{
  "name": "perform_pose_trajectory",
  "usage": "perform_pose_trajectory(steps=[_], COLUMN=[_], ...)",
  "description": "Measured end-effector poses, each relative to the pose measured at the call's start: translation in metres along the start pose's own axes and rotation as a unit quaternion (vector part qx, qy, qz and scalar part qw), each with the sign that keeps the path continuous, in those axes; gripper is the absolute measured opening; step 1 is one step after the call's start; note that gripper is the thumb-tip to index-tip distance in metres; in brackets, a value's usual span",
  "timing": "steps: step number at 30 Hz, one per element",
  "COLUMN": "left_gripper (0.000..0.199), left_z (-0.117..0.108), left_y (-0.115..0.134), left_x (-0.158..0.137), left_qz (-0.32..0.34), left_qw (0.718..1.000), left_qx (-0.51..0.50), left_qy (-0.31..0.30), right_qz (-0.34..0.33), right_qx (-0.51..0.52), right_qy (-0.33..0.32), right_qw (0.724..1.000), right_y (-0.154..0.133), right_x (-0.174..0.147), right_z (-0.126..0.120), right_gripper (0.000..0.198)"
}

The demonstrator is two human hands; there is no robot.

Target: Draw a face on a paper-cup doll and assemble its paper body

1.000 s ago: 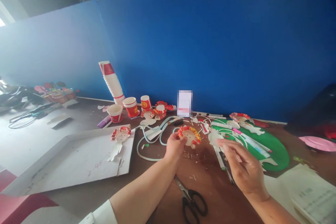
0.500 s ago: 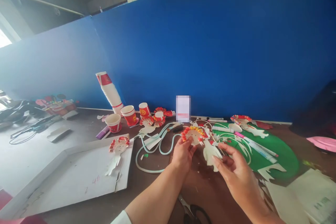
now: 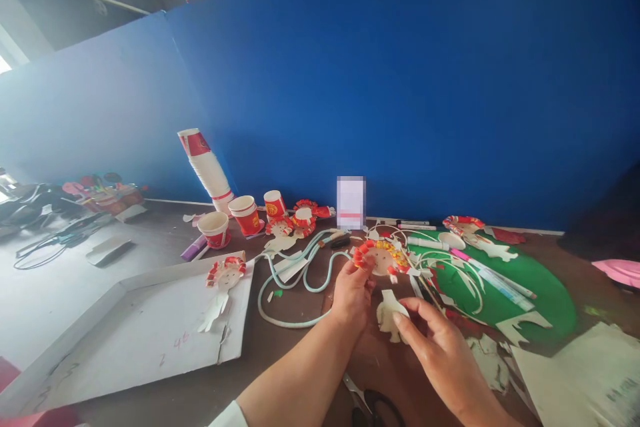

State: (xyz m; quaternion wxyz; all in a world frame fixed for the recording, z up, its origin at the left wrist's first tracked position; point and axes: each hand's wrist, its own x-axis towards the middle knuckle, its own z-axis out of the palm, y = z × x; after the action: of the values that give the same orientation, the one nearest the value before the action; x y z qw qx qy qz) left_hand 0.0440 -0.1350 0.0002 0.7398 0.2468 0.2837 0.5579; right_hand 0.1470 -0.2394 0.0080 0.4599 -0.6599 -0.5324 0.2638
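Your left hand (image 3: 353, 297) pinches the ringed paper face (image 3: 383, 261) by its left edge, above the tabletop (image 3: 383, 370). Your right hand (image 3: 440, 347) grips the white body cutout (image 3: 388, 315) at its right edge, just below the face and apart from it. Brown surface shows between your forearms, down to the scissors (image 3: 376, 407). Pale cable (image 3: 295, 325) bounds your left side; the green sheet's (image 3: 553, 297) curved rim lies right.

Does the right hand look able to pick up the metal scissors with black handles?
Probably yes: nothing covers the visible part of the scissors. But the right hand is pinching a pale, flat, figure-shaped cutout, which it would likely need to set down first.
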Motion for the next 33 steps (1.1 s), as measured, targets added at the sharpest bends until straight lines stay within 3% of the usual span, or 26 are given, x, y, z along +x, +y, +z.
perform_pose_trajectory(steps=[8, 14, 25, 33], left_gripper=[0.037, 0.043, 0.048, 0.048], left_z=[0.003, 0.0, 0.004, 0.003], left_y=[0.001, -0.003, 0.001, -0.002], left_x=[-0.01, -0.011, -0.017, -0.017], left_qz=[-0.018, -0.028, -0.04, -0.041], left_qw=[0.998, 0.994, 0.992, 0.992], left_qx=[0.047, 0.086, 0.096, 0.092], left_qy=[-0.037, -0.063, -0.065, -0.071], right_qz=[0.057, 0.07, 0.073, 0.081], right_qx=[0.007, 0.12, 0.105, 0.13], right_qy=[0.026, 0.025, 0.058, 0.042], right_qw=[0.998, 0.99, 0.99, 0.987], right_y=[0.004, 0.01, 0.009, 0.008], right_x=[0.011, 0.016, 0.017, 0.017], right_z=[-0.004, 0.0, -0.001, -0.001], right_gripper=[0.033, 0.043, 0.042, 0.046])
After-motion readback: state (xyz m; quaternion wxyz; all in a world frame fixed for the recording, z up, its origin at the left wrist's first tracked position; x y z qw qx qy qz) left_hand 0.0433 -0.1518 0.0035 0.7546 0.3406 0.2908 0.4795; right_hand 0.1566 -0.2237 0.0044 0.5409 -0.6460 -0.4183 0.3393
